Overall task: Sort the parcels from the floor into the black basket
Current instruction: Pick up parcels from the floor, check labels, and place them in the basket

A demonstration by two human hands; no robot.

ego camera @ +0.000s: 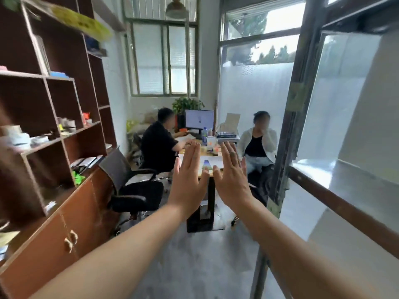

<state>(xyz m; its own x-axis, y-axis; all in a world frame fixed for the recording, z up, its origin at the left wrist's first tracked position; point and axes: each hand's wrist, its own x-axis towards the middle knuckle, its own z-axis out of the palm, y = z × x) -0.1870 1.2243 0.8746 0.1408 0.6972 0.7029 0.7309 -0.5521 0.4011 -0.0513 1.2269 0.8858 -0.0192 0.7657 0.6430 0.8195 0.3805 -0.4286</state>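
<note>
Both my arms stretch out in front of me at chest height. My left hand (189,180) is raised with its back toward me, fingers straight and held together, holding nothing. My right hand (232,178) is held the same way just to its right, a narrow gap between the two thumbs. No parcels and no black basket are in view. The grey floor (194,266) below my arms is bare where I can see it.
A brown shelf unit with cabinet doors (54,147) lines the left wall. A black office chair (131,186) stands ahead on the left. Two seated people work at a desk (211,162) with a monitor (199,119). A frosted glass partition (323,147) runs along the right.
</note>
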